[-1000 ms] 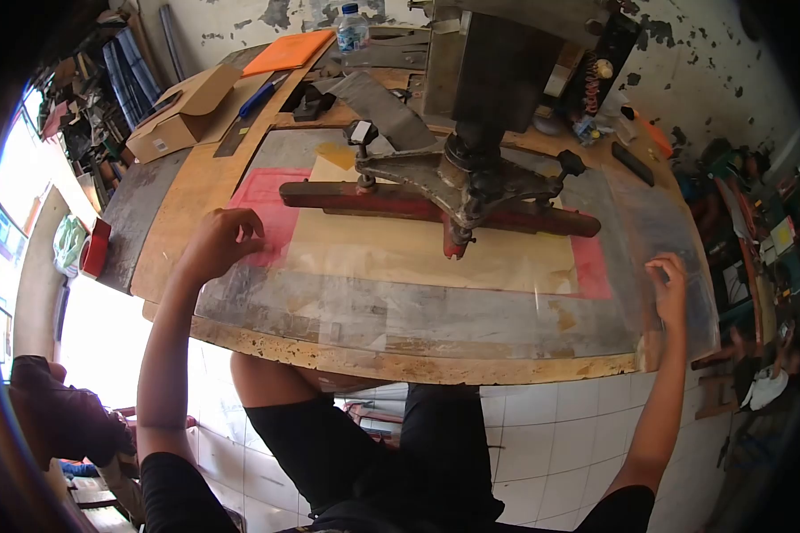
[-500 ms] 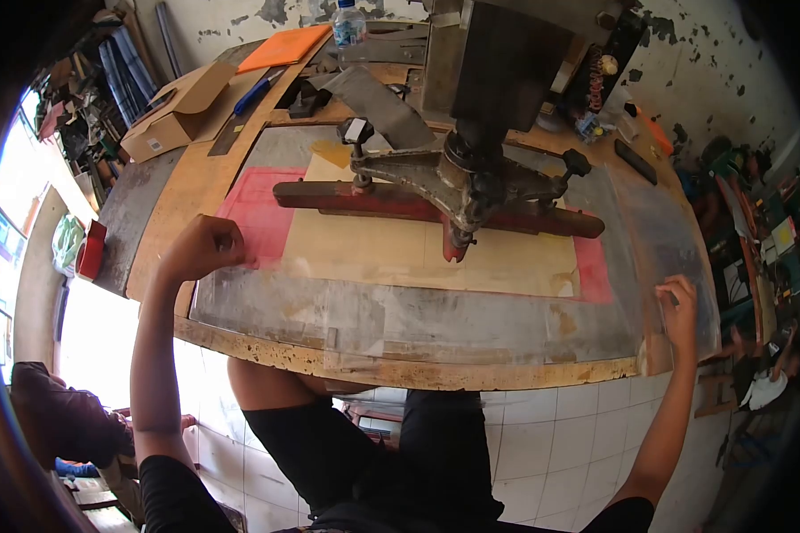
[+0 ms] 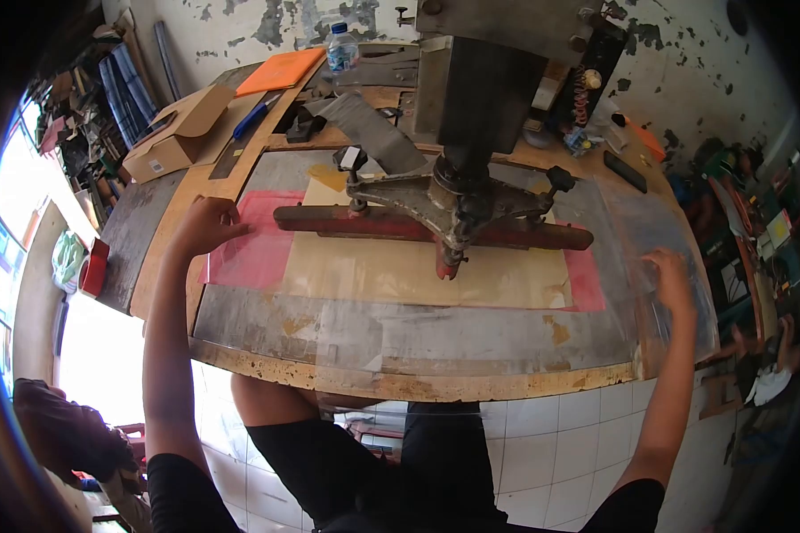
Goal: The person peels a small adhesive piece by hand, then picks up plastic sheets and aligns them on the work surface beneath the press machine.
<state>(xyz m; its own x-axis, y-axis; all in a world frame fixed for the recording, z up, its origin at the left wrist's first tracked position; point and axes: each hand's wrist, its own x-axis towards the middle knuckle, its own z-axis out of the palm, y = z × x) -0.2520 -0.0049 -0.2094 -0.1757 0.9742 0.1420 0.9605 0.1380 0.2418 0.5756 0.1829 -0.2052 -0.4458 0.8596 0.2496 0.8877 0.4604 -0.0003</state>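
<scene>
Pinched fingers of my left hand (image 3: 208, 227) are at the left side of a clear plastic sheet (image 3: 351, 342), beside the pink sheet (image 3: 256, 249). On the right, my right hand (image 3: 671, 274) pinches the sheet's other side, above the bench. The clear sheet is hard to see and its front part hangs over the bench's front edge. Between my hands, a red press bar (image 3: 391, 227) on a metal bracket (image 3: 409, 194) sits over a cream sheet (image 3: 400, 271) lying on the pink one.
A cardboard box (image 3: 164, 147), a blue cutter (image 3: 251, 119), an orange folder (image 3: 280, 71) and a water bottle (image 3: 342, 55) stand or lie at the back left. The press column (image 3: 489, 98) rises centrally. A black object (image 3: 625, 171) lies back right. A person (image 3: 71, 435) is at lower left.
Both my hands have moved forward over the bench, my right hand also slightly inward, with fingers still pinched. The camera view has tilted a little, so the press appears lower.
</scene>
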